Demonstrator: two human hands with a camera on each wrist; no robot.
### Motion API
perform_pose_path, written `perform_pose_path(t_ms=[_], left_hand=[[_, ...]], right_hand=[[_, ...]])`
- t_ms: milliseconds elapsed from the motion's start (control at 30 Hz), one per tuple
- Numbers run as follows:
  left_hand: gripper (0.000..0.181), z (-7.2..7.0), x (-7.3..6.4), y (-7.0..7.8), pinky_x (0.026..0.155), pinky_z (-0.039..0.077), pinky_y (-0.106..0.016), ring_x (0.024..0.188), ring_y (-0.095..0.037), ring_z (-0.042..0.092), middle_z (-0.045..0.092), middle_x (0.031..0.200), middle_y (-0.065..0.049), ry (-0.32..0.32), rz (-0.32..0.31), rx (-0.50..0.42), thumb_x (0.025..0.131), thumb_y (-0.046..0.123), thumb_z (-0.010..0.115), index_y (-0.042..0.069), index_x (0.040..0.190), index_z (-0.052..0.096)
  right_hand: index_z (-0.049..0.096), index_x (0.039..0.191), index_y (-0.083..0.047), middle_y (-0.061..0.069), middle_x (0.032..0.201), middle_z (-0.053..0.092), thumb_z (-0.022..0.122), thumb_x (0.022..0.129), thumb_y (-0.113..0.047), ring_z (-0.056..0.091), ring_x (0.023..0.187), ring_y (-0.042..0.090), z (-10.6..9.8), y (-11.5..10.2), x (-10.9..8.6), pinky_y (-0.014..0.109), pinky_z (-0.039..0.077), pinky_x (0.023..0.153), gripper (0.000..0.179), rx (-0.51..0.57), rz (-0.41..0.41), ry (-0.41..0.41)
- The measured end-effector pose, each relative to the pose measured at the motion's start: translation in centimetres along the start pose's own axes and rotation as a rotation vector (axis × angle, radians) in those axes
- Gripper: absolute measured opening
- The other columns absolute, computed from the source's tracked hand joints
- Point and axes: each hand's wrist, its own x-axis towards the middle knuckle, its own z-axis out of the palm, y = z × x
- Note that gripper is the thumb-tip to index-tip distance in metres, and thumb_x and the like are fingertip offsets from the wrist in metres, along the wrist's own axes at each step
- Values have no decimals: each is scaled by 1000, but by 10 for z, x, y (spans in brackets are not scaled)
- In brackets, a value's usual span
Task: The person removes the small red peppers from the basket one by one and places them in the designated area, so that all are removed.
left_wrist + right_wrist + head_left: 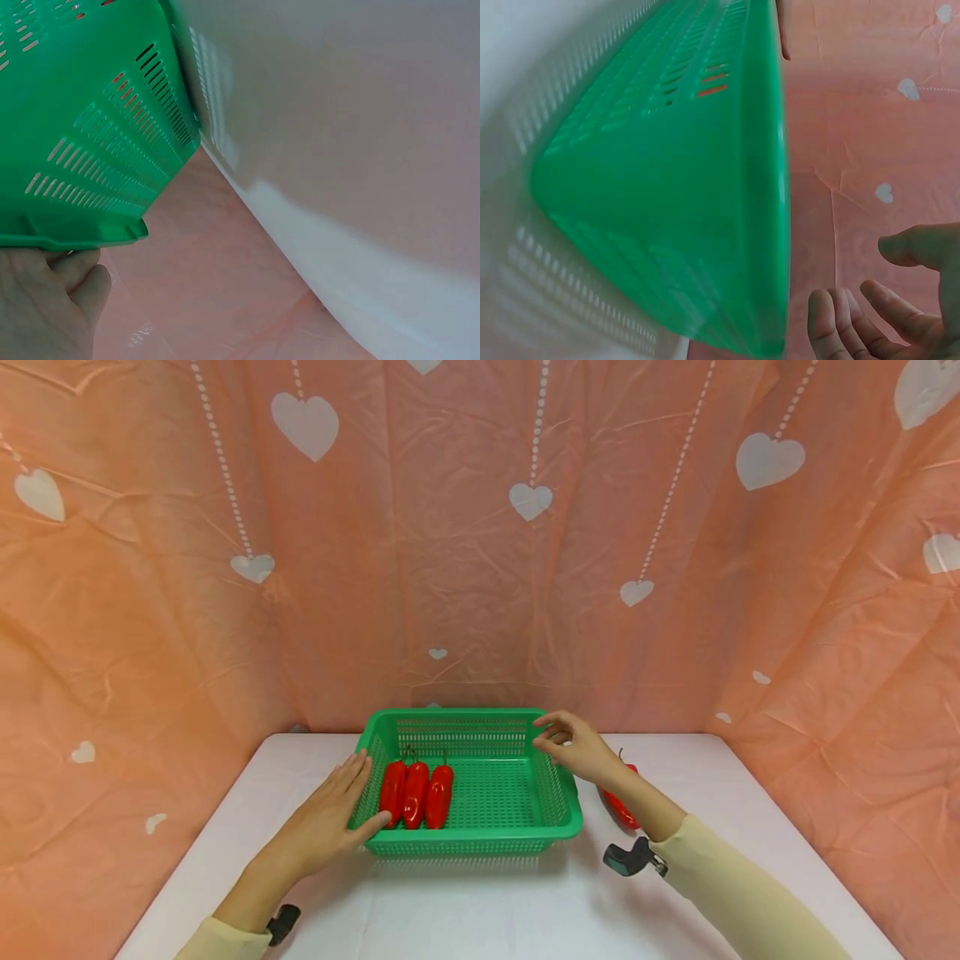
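Observation:
A green plastic basket stands on the table, with three red chili peppers lying side by side in its left part, stems toward the back. My left hand rests on the left rim, fingers straight and thumb over the front left corner. In the left wrist view, its fingers lie against the rim. Above the basket's right rim is my right hand, thumb and fingers loosely bent and apart, nothing between them. Another red chili pepper lies on the table right of the basket, partly hidden by the right forearm.
The white table extends around the basket. A pink curtain with white hearts hangs behind and at both sides. Each wrist carries a small dark camera mount, one at the left and one at the right.

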Motion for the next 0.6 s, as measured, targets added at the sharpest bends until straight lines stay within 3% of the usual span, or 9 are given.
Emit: perform_pose_path(t_ms=[100, 267, 467, 600], left_hand=[[93, 1, 0, -1, 129, 26, -61, 162, -45, 21, 24, 176, -22, 3, 2, -1, 104, 56, 63, -7, 164, 32], [93, 1, 0, -1, 129, 26, -61, 162, -45, 21, 23, 176, -22, 6, 3, -4, 104, 57, 62, -7, 164, 33], [93, 2, 0, -2, 129, 26, -61, 162, -45, 21, 23, 176, -21, 2, 3, -3, 104, 57, 63, -7, 165, 33], [93, 1, 0, -2, 129, 26, -60, 162, -44, 21, 24, 176, -21, 1, 3, 0, 104, 57, 63, -7, 164, 33]], right_hand=[[61, 139, 2, 20, 118, 70, 71, 105, -14, 69, 108, 44, 7, -3, 2, 48, 66, 85, 39, -3, -11, -8], [64, 136, 3, 17, 113, 71, 73, 103, -12, 70, 101, 31, 17, -8, 8, 52, 65, 85, 37, -10, -20, -7], [65, 129, 8, 18, 105, 71, 75, 101, -10, 68, 87, 20, 30, -10, 13, 41, 66, 74, 36, -26, -36, 9], [65, 129, 8, 17, 104, 71, 76, 100, -11, 69, 84, 22, 37, -13, 17, 31, 62, 68, 37, -31, -38, 9]])
